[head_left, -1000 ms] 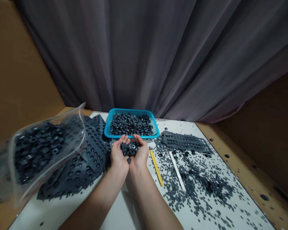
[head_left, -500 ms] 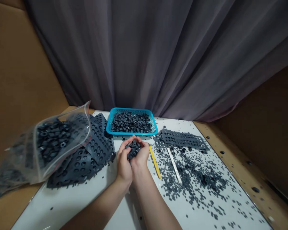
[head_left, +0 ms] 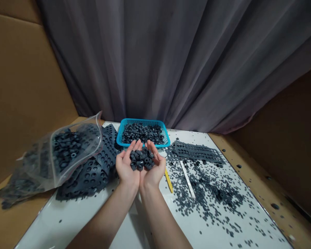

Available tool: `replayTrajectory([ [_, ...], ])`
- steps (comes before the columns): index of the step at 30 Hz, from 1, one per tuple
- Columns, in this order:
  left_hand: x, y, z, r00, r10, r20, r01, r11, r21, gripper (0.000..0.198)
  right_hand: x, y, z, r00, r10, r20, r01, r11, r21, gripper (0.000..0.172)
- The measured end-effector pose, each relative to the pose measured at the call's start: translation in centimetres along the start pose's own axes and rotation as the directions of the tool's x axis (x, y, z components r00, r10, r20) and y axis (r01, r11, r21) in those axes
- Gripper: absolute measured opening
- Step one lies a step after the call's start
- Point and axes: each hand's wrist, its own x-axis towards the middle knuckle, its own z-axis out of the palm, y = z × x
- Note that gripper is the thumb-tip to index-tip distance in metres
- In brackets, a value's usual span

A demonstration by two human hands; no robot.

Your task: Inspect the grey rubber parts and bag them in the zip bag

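Note:
My left hand (head_left: pixel 126 170) and my right hand (head_left: pixel 155 170) lie side by side, palms up, making one shallow bowl. A heap of small black rubber bushings (head_left: pixel 142 160), some showing a hole through the middle, rests across both palms. The fingers point away from me and are slightly spread. Just beyond the fingertips stands a blue plastic basket (head_left: pixel 121 144), filled with many more such pieces. To the left, an unsealed clear zip bag (head_left: pixel 55 148) holds a pile of the same pieces.
Perforated black rubber sheets (head_left: pixel 93 173) lie partly under the bag. Right of my hands are a yellow stick (head_left: pixel 169 181), a white stick (head_left: pixel 188 180) and scattered small black discs (head_left: pixel 207 193). Another perforated strip (head_left: pixel 197 152) lies behind them. A grey curtain (head_left: pixel 145 62) hangs at the back.
My hands have opened out from a closed cup into a flatter one, spreading the heap of bushings into view. The bag and sheets appear slightly farther right as the view shifts.

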Motion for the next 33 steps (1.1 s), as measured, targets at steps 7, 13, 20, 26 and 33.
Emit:
replayTrajectory([
  [7, -2.2, 0.2, 0.9, 0.957, 0.165, 0.239, -0.166, 0.986, -0.016, 0.052, -1.5, -1.7, 1.3, 0.991, -0.026, 0.135, 0.015, 0.996, 0.083, 0.040],
  [13, -2.9, 0.4, 0.6, 0.938, 0.210, 0.276, -0.216, 0.976, -0.008, 0.048, -2.2, -2.0, 1.4, 0.983, 0.011, 0.185, -0.029, 0.995, 0.097, 0.039],
  [20, -3.0, 0.7, 0.5, 0.930, 0.205, 0.305, -0.216, 0.976, 0.004, 0.047, -2.3, -2.0, 1.4, 0.978, -0.001, 0.207, -0.014, 0.997, 0.071, 0.044],
  [26, -3.3, 1.0, 0.8, 0.922, 0.181, 0.342, -0.204, 0.978, 0.031, 0.048, -2.4, -2.4, 1.3, 0.970, 0.004, 0.241, -0.012, 0.999, 0.030, 0.047],
  [33, -3.1, 1.1, 0.6, 0.922, 0.188, 0.339, -0.204, 0.979, 0.011, 0.048, -2.3, -2.3, 1.2, 0.970, 0.027, 0.240, -0.052, 0.994, 0.098, 0.047],
])
